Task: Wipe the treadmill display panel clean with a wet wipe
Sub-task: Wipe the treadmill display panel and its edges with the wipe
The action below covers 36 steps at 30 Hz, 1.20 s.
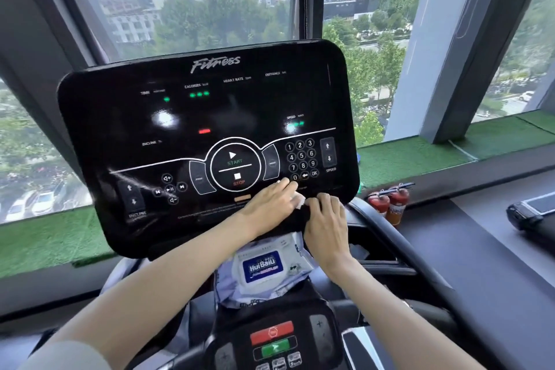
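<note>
The black glossy treadmill display panel (207,117) stands tilted in front of me, lit with small green and red lights. My left hand (271,203) lies flat low on the panel, just under the number keypad. A small white wet wipe (298,201) shows between its fingertips and my right hand (326,224). My right hand rests on the panel's lower right edge, fingers bent, touching the wipe's end. A pack of wet wipes (264,269) with a blue label lies on the console shelf below both hands.
A lower control pad (274,339) with red and green buttons sits near me. Two red fire extinguishers (389,201) stand on the right by the green turf sill (420,156). A neighbouring machine's console (531,213) is at far right. Large windows lie behind.
</note>
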Available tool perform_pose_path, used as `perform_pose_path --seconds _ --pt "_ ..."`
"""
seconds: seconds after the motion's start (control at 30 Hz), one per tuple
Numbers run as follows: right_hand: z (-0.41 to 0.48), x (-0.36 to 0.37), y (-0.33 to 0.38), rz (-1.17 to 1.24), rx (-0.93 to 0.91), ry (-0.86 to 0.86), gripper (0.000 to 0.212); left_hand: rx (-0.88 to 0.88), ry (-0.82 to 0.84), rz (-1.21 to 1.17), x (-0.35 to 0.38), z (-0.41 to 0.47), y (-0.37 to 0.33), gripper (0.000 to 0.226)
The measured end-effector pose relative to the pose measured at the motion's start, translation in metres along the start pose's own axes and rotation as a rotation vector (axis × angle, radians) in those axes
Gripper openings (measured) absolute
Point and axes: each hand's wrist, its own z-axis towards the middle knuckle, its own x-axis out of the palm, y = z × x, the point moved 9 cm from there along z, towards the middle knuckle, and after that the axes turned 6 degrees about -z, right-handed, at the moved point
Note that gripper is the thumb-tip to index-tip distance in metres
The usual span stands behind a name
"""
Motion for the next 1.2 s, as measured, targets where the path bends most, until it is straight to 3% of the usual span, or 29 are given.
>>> perform_pose_path --seconds 0.47,0.53,0.7,0.77,0.87,1.0,1.07,1.2 --pt "-0.016 0.001 0.141 0.117 -0.261 -0.015 0.040 -0.205 0.173 0.080 -0.034 -0.180 0.086 0.049" --pt "-0.017 0.000 0.154 0.119 -0.292 -0.024 0.039 -0.297 0.055 0.058 -0.051 -0.208 0.108 0.047" --pt "-0.018 0.000 0.172 0.133 -0.333 -0.026 0.040 -1.188 -0.643 -0.162 -0.113 -0.302 0.175 0.045" --pt "-0.019 0.004 0.173 0.139 -0.328 -0.006 0.040 -1.355 -0.711 -0.257 -0.106 -0.310 0.171 0.036" --pt "-0.019 0.007 0.169 0.169 -0.317 0.013 0.040 -1.389 -0.686 -0.374 -0.077 -0.295 0.149 0.038" --pt "-0.018 0.007 0.161 0.212 -0.330 0.015 0.042 -1.590 -0.770 -0.463 -0.045 -0.279 0.135 0.042" --pt "-0.016 0.007 0.159 0.223 -0.335 0.013 0.042 -1.547 -0.791 -0.483 -0.048 -0.253 0.130 0.044" --pt "-0.012 0.005 0.159 0.209 -0.383 -0.016 0.043 -1.207 -0.760 -0.628 -0.067 -0.186 0.116 0.026"
